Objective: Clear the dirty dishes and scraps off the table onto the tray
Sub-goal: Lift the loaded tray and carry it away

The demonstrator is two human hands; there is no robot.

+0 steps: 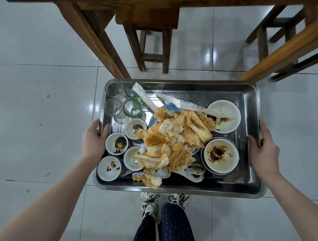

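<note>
I have the tray [189,188] lifted over the tiled floor [43,103], in the lower middle of the frame. My left hand [93,137] clamps its left rim and my right hand [265,151] its right rim, thumbs hooked inside. It is loaded: glasses [114,89] at its upper left, small bowls [117,143] down the left side, two big bowls [221,154] on the right, spoons [196,170] near the front, and a heap of stained napkins [175,137] in the middle. I judge the clearing done, or nearly so. Only the edge of the surface [154,1] shows at the top of the frame, so I cannot tell whether anything is left on it.
</note>
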